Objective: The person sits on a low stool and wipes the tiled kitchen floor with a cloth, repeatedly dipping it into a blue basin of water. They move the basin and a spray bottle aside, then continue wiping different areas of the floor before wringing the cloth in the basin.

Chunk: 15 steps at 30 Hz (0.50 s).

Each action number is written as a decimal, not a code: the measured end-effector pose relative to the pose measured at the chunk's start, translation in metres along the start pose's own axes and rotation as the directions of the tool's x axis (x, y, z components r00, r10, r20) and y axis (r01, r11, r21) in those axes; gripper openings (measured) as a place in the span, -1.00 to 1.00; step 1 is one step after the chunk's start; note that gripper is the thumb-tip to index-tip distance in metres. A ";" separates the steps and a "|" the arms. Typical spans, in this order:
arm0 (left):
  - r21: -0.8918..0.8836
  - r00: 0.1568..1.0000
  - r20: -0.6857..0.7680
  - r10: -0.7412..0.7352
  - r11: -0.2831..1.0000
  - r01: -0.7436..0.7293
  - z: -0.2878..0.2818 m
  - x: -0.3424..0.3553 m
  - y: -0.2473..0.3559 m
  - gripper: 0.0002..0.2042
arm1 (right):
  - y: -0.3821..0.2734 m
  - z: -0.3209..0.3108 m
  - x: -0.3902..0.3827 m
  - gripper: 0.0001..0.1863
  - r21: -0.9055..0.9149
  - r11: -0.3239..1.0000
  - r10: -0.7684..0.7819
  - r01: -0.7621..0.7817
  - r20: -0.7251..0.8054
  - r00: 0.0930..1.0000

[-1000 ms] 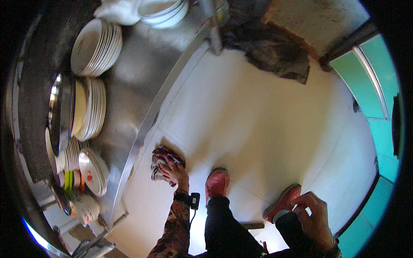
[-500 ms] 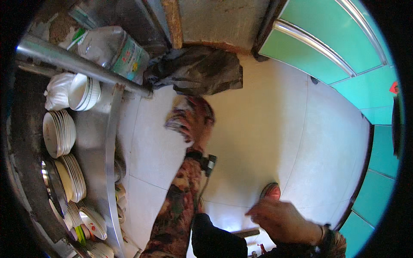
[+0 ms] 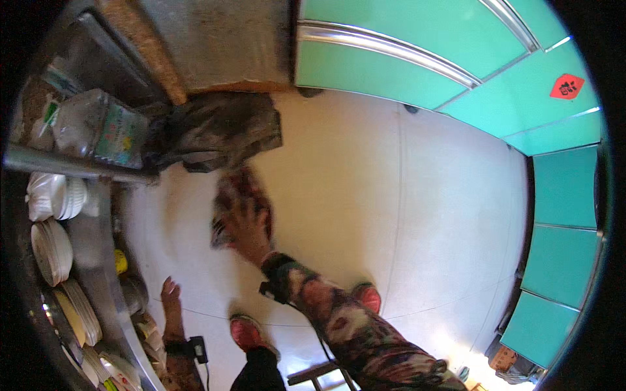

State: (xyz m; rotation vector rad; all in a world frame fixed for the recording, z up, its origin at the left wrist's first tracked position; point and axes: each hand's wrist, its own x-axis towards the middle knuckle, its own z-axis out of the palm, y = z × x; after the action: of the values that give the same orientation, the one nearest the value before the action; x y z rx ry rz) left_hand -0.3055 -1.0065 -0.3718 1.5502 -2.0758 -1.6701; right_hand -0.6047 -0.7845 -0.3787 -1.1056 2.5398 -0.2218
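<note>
My right hand (image 3: 246, 227) presses a dark red and black patterned cloth (image 3: 242, 186) against the pale tiled floor, its fingers draped over the cloth. Motion blurs the cloth, and its far end lies close to a black plastic bag (image 3: 222, 130). Beside the metal shelf at the lower left is my left hand (image 3: 172, 300), fingers stretched out, with nothing seen in it. Both wrists carry a dark band, and the left one has a small black box on it.
Stacked plates (image 3: 52, 251) and white bowls (image 3: 72, 197) stand on the metal shelf (image 3: 107, 260) at left, below a large clear plastic jug (image 3: 98, 127). Green cabinets (image 3: 417, 72) line the back and right. My red shoes (image 3: 246, 332) and a dark stool frame (image 3: 319, 375) are near me.
The patterned cloth has passed from my left hand to my right. My left hand has drawn back to the shelf side. The view has shifted, with more of the right-hand cabinets showing.
</note>
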 end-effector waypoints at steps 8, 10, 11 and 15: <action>0.354 0.935 0.196 -0.295 0.911 0.213 0.050 -0.016 0.063 -0.51 | 0.145 -0.022 0.004 -0.31 -0.089 0.990 -0.122 0.107 -0.186 0.975; 0.380 0.956 0.267 -0.119 0.925 0.009 0.058 0.001 0.082 -0.53 | 0.222 -0.040 0.003 -0.30 -0.141 0.990 -0.055 0.026 -0.204 0.978; 0.473 0.952 0.293 -0.087 0.879 -0.065 0.071 0.014 0.092 -0.53 | 0.261 -0.046 -0.002 -0.33 -0.078 0.996 0.019 -0.040 -0.256 0.967; 0.566 0.882 0.469 -0.040 0.781 -0.265 0.126 0.024 0.144 -0.53 | 0.416 -0.068 -0.039 -0.57 0.092 0.935 0.345 -0.344 -0.467 0.814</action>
State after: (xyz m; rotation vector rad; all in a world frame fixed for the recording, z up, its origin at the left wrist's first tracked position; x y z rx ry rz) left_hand -0.4836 -0.9488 -0.3266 1.1423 -3.1534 -1.4906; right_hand -0.8874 -0.4729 -0.4231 -0.6124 3.1184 -0.4482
